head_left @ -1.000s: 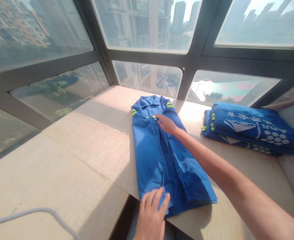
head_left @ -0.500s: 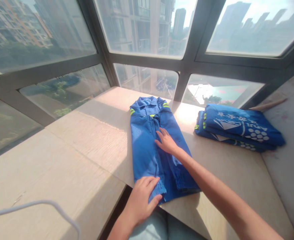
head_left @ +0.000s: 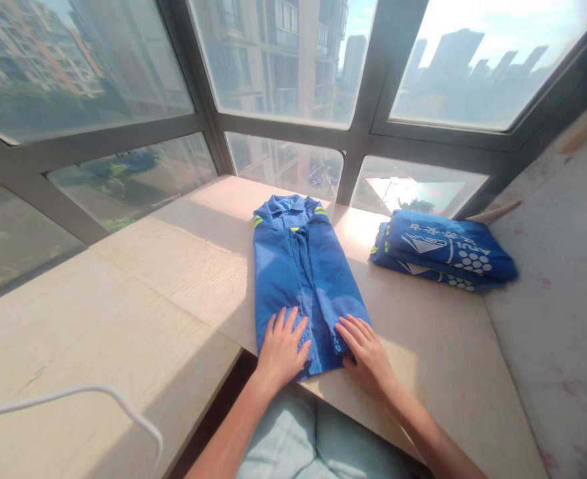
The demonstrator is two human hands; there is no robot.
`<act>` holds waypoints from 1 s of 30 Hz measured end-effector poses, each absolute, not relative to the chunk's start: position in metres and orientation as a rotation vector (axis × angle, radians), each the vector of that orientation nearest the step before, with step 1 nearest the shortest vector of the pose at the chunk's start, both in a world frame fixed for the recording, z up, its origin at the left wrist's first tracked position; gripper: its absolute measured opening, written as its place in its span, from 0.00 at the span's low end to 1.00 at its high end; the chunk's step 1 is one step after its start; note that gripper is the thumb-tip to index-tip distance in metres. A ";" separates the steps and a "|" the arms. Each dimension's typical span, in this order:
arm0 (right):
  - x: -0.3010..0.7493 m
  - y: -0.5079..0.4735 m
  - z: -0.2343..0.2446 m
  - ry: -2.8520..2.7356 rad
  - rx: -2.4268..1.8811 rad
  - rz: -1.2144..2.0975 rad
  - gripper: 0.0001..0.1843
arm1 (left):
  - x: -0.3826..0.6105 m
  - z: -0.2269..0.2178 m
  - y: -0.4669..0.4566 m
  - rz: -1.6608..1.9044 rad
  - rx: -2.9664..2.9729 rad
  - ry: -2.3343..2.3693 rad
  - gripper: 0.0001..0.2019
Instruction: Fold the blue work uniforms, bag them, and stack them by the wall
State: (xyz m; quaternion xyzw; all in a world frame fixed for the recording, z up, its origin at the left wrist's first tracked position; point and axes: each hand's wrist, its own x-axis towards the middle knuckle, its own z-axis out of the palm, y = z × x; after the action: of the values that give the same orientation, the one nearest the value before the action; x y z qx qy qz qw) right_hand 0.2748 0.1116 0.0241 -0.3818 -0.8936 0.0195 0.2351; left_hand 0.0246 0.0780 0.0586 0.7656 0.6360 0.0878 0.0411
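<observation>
A blue work jacket with yellow-green stripes lies partly folded on the pale tabletop, collar toward the window and both sleeves laid lengthwise over its body. My left hand rests on the near left part, fingers spread over the left cuff. On the near right part, my right hand lies over the other cuff with its fingers stretched out and the thumb low by the edge. Neither hand grasps the cloth. The jacket's bottom edge, between the hands, reaches the table's front edge.
Folded blue garments with white print are stacked at the right, near the patterned wall. A white cable curves across the lower left. Framed windows rise behind the table, whose front edge has an inward corner.
My right hand has drawn back from the jacket's middle to the right cuff. My left hand has moved slightly up onto the left cuff, fingers more spread. The view has shifted slightly.
</observation>
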 end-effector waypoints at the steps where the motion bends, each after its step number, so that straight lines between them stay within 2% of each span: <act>1: 0.273 0.115 0.023 -2.418 -1.040 0.040 0.39 | 0.024 0.059 0.078 0.255 2.354 1.948 0.26; 8: 0.252 0.117 0.048 -2.195 -1.020 0.053 0.33 | 0.017 0.065 0.078 0.201 2.406 1.941 0.24; 15: 0.230 0.089 0.036 -2.539 -1.059 0.131 0.34 | 0.012 0.069 0.073 0.243 2.413 1.886 0.23; 21: 0.226 0.090 0.040 -2.563 -1.110 0.178 0.31 | 0.008 0.075 0.080 0.287 2.373 1.846 0.21; 26: 0.223 0.082 0.039 -2.502 -1.107 0.210 0.32 | 0.030 0.093 0.128 0.471 2.371 1.835 0.25; 30: 0.222 0.077 0.035 -2.473 -1.137 0.232 0.31 | 0.056 0.091 0.191 0.347 2.559 1.657 0.29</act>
State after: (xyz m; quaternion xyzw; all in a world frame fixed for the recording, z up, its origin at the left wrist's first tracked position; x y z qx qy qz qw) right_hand 0.2216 0.0773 0.0348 -0.4075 -0.8863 0.0832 0.2036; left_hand 0.0562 0.1915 0.0911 0.8334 0.5398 0.1129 0.0367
